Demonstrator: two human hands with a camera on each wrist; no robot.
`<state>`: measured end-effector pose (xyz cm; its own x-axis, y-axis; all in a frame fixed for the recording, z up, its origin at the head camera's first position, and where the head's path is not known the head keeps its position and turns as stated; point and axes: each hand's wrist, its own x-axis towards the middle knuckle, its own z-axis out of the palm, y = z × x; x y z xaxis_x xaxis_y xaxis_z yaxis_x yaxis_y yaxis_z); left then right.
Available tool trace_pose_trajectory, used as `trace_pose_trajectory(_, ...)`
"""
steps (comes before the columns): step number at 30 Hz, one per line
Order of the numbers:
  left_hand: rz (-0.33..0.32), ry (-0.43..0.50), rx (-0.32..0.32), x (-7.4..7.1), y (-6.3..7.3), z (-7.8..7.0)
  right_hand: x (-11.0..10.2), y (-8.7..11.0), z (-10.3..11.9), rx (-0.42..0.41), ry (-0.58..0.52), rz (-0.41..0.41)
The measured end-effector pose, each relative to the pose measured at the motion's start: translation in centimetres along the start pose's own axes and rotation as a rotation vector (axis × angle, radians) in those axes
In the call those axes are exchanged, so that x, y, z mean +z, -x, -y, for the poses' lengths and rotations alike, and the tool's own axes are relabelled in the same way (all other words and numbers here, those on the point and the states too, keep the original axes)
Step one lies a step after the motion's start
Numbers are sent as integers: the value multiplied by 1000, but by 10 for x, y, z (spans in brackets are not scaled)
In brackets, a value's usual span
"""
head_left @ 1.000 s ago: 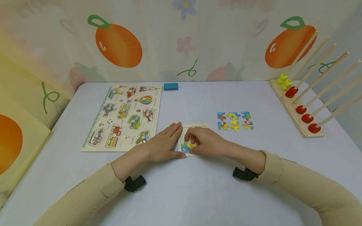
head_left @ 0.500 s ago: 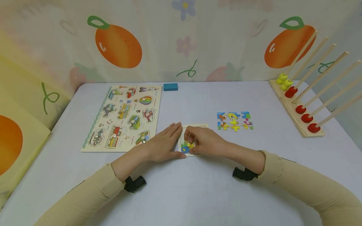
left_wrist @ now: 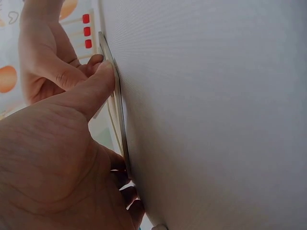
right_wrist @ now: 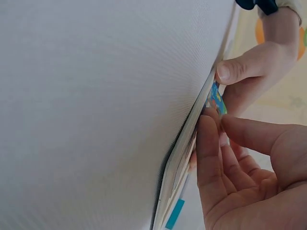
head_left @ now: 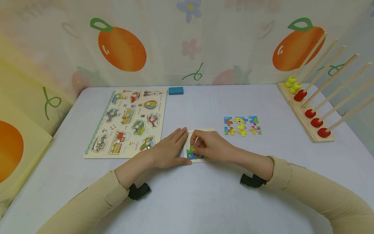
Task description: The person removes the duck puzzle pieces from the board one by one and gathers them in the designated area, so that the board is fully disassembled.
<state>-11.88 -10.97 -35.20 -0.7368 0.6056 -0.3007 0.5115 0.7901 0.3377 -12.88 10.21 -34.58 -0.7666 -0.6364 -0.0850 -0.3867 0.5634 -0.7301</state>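
The small puzzle tray (head_left: pixel 201 161) lies flat near the middle of the table, with a few bright pieces (head_left: pixel 190 155) in its near left corner. Over the last second, we see the fingertips of the right hand (head_left: pixel 214 146) shift slightly farther and leftward, uncovering more of the row along the near edge. We judge that row to be settling into place, with fitting still under way. The thumb and forefinger are brought together there, beside a bit of yellow; we cannot tell whether they pinch a piece or press one down.

The left hand (head_left: pixel 169 151) stays along the tray's left side, fingers straight and together, thumb spread to the near left corner, apparently steadying it. To the right, six loose pieces (head_left: pixel 242 131) stay in two rows, untouched. Farther out, we have a knobbed picture board (head_left: pixel 122 128) at left, a blue block (head_left: pixel 176 91) at the far side, and a pegged bead stand (head_left: pixel 314 131) at far right.
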Motion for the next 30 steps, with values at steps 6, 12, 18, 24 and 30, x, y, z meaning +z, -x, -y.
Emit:
trace_pose_trajectory(6, -7, 1, 3, -1, 1, 0, -1, -1, 1, -1, -93, 15)
trace_pose_trajectory(12, 6, 3, -7, 1, 0, 2, -5, 0, 3, 41, -141, 8)
trace_pose_trajectory(18, 4, 3, -11, 2, -1, 2, -12, 2, 5, 81, -163, -6)
trace_pose_trajectory(24, -5, 2, -11, 2, 0, 1, -22, 6, 1, 95, -143, -48)
trace_pose_trajectory(30, -7, -6, -9, 2, 1, 1, -33, 13, -6, 128, -98, -81)
